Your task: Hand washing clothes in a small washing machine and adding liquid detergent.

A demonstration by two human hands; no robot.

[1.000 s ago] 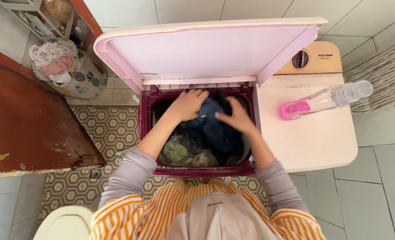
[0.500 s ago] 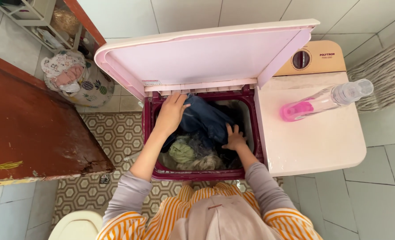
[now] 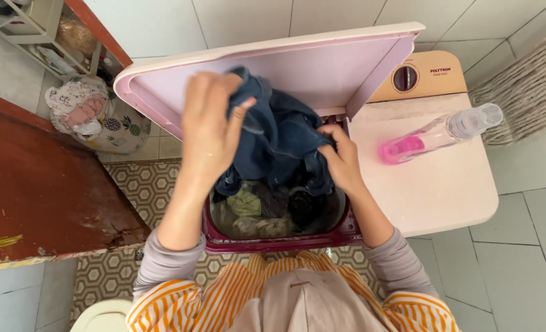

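Observation:
A dark blue garment (image 3: 282, 138) hangs above the open tub of a pink twin-tub washing machine (image 3: 340, 230). My left hand (image 3: 210, 126) grips its upper corner, raised in front of the open pink lid (image 3: 322, 61). My right hand (image 3: 341, 158) clutches the garment's lower right part at the tub's rim. Inside the tub lie more wet clothes (image 3: 257, 209), pale green and dark pieces. My grey sleeves and orange-striped top fill the bottom of the view.
A clear bottle with pink liquid (image 3: 436, 134) lies on the machine's closed right cover (image 3: 432, 184). A reddish-brown door (image 3: 39, 190) stands at the left, a patterned bag (image 3: 94, 120) behind it, a woven mat (image 3: 531, 86) at right, a white rim (image 3: 101, 316) at bottom left.
Both hands were down in the tub on the clothes. They have since lifted the dark blue garment up out of the tub, the left hand rising highest.

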